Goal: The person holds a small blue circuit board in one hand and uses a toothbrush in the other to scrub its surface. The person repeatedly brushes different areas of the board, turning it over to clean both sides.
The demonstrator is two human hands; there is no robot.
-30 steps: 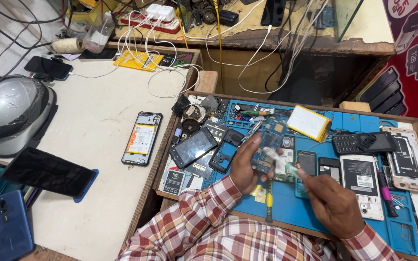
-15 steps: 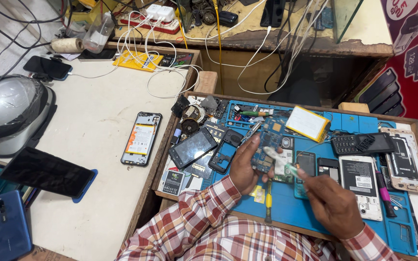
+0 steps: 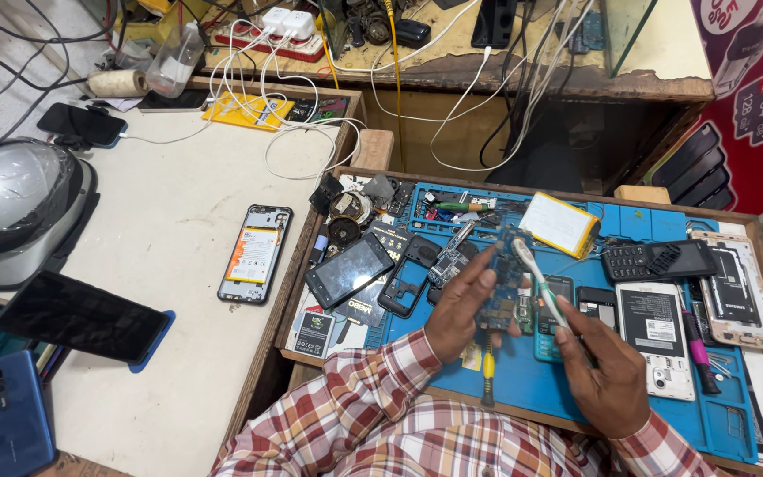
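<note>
My left hand [image 3: 459,309] holds a small blue circuit board [image 3: 503,284] above the blue work mat [image 3: 523,380]. My right hand [image 3: 607,371] grips a white toothbrush [image 3: 540,283]; its bristle end rests on the top of the board. Both forearms wear red plaid sleeves. A yellow-handled screwdriver [image 3: 487,371] lies on the mat just below my left hand. Around my hands lie phone parts: a black phone screen [image 3: 350,269], a black phone frame [image 3: 406,283], a teal phone [image 3: 547,318] and a white phone back [image 3: 655,331].
A wooden tray [image 3: 523,181] edges the mat. A yellow battery pack [image 3: 560,224], a black keypad phone [image 3: 655,261] and a pink tool [image 3: 695,340] lie on the right. On the white table are an opened phone [image 3: 256,253], a grey helmet [image 3: 15,208], dark phones [image 3: 77,315] and tangled white cables [image 3: 284,115].
My right hand has tilted the toothbrush up, so its head now sits on the upper part of the board. My left hand keeps its hold on the board.
</note>
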